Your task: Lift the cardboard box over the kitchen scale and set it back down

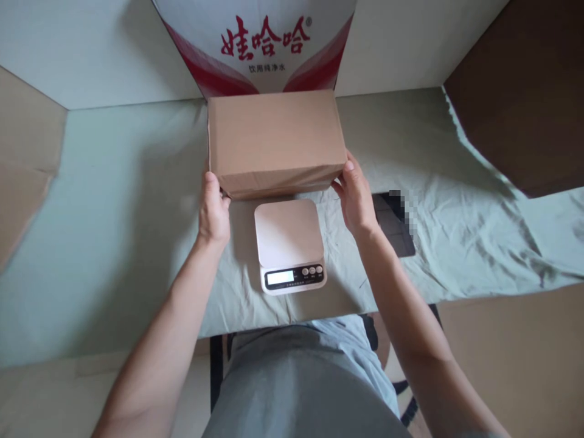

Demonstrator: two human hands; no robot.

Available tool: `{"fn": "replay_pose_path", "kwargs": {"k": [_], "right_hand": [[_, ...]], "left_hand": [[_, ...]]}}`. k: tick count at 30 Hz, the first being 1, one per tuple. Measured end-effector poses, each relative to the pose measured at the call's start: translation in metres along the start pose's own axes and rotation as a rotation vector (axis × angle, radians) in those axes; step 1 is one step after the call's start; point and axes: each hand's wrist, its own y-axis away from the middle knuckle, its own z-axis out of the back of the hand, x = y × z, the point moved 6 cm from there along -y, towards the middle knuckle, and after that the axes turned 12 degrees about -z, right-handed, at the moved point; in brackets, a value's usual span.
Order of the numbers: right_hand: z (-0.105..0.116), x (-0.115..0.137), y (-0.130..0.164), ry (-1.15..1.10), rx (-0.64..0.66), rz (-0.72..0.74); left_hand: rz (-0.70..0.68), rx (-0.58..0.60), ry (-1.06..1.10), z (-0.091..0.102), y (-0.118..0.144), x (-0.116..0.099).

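Observation:
A brown cardboard box (276, 131) is held between my two hands, just beyond the scale. My left hand (213, 210) grips its near left corner, thumb on the side and fingers partly hidden behind it. At the near right corner, my right hand (356, 194) presses its thumb on the edge, with the other fingers curled under. Closer to me lies a white digital kitchen scale (292, 237) with a lit display and several round buttons; nothing rests on its plate. Whether the box touches the cloth cannot be seen.
A green cloth (114, 243) covers the table. Behind the box stands a white and red printed carton (274, 48) against the wall. A dark flat object (395, 228), partly pixelated, lies beside my right wrist. Cardboard pieces stand at left (27, 158) and right (524, 103).

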Motion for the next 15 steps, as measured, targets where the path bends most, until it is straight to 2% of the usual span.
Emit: {"fn": "replay_pose_path", "kwargs": {"k": [3,7,10,12,15], "right_hand": [[0.001,-0.017,-0.005,0.007,-0.015,-0.050],[0.012,-0.036,-0.010,0.012,-0.074,-0.135],[0.018,-0.036,-0.013,-0.013,-0.083,-0.139],[0.014,-0.031,-0.018,-0.021,-0.049,-0.127],[-0.002,-0.022,-0.026,-0.002,0.034,-0.092]], "left_hand": [[0.021,-0.007,0.006,-0.001,0.002,0.014],[-0.017,0.018,0.014,0.005,0.001,0.016],[-0.038,0.012,0.013,0.014,-0.006,0.014],[-0.023,0.000,0.022,0.016,-0.012,0.014],[0.003,0.050,0.037,0.002,-0.018,0.010]]}}
